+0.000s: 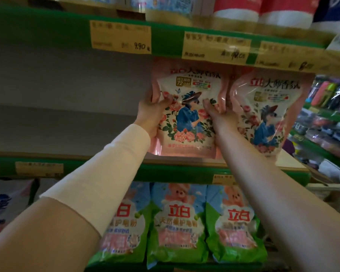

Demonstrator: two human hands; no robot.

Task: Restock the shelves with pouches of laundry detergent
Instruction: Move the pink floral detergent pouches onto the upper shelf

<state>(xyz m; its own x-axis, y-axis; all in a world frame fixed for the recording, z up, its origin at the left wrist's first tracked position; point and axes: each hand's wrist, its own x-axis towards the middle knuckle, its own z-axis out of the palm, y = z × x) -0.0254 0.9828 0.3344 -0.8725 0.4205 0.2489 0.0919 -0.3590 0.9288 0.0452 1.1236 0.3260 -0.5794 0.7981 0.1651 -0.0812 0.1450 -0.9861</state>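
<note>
In the head view, both arms reach up toward the middle of the frame. The left hand [152, 112] grips the left edge of a pink pouch [186, 114], thumb on the front and fingers wrapped behind. The right hand [217, 112] clamps the same pouch at its right edge, fingers curled onto the printed front. The pouch stands upright, its bottom resting on the green-edged shelf [110, 171] just right of the frame's centre. A pale sleeve [106, 177] covers the left forearm; the right forearm is bare.

Just beside it to the right stands a second pink pouch [271, 114] with the same print of a figure in blue among roses; the two touch along their sides. To the left, the same shelf is bare back to a grey wall.

Along the upper shelf edge hang yellow price labels [121, 37], one reading 9.90. At the bottom of the frame, green and blue bags [178, 222] with a bear picture stand in a row on the shelf below. At the far right, blurred goods fill another rack [326, 118].
</note>
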